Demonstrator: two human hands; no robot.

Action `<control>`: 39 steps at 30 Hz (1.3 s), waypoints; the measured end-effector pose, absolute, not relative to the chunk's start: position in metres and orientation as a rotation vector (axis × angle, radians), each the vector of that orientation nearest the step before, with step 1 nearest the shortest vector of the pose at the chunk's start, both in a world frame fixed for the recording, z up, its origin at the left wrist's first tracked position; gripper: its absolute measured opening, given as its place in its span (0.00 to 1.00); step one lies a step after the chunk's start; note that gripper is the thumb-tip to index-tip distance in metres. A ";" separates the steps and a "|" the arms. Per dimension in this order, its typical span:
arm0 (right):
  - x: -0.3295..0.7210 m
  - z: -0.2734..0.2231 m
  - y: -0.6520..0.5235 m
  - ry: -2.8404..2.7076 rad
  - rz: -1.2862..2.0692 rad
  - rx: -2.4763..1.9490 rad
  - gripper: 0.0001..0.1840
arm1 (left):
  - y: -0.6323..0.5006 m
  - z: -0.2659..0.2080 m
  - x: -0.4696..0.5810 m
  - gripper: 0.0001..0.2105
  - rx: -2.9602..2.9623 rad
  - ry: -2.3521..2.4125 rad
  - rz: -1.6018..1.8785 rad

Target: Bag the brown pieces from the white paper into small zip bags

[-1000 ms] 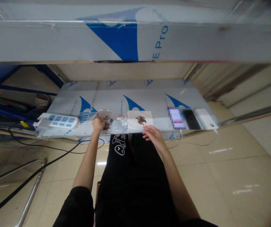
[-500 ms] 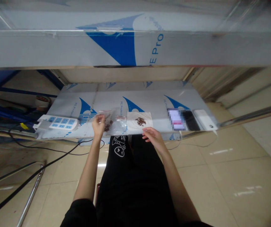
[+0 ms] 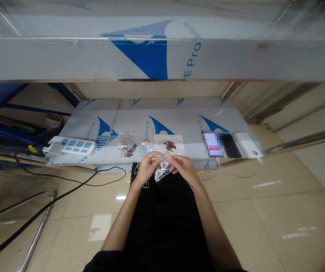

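Observation:
Between my two hands, over my lap at the shelf's front edge, hangs a small clear plastic bag [image 3: 162, 172]. My left hand [image 3: 149, 166] pinches its upper left side, and my right hand [image 3: 184, 168] pinches its upper right side. Whether anything is inside it I cannot make out. Just beyond my hands, a pile of small brown pieces [image 3: 169, 146] lies on a white square sheet [image 3: 159, 140]. Left of the sheet is another clear bag [image 3: 146, 145]. Farther left, more clear bags [image 3: 126, 139] lie with brown pieces in or on them.
A white power strip [image 3: 77, 146] lies at the shelf's left end. On the right are a phone with a lit screen [image 3: 213, 143], a black phone [image 3: 230, 145] and a white power bank [image 3: 247, 144] with a cable. A higher shelf [image 3: 80, 60] overhangs the back.
My left hand has left the bags with brown pieces and come right, beside my right hand. A clear bag is now held between both hands over my lap.

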State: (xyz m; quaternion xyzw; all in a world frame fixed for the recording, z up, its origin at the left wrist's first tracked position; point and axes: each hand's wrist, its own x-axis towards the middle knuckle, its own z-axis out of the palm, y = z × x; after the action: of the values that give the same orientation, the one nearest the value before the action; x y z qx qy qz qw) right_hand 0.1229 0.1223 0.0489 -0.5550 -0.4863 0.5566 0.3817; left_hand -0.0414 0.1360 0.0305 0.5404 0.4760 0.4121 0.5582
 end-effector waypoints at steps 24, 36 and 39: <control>0.126 0.057 0.118 -1.164 1.517 -1.358 0.16 | 0.100 0.069 -0.010 0.14 1.329 1.373 1.131; 0.128 0.055 0.120 -1.160 1.568 -1.338 0.16 | 0.105 0.070 -0.007 0.14 1.269 1.427 1.120; 0.127 0.055 0.120 -1.151 1.584 -1.349 0.16 | 0.105 0.068 -0.008 0.14 1.217 1.400 1.125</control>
State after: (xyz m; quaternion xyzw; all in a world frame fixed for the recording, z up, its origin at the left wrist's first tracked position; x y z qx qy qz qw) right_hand 0.1272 0.1202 0.0545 -0.5264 -0.4492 0.6183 0.3728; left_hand -0.0083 0.1048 0.0680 0.4959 0.5706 0.4585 0.4671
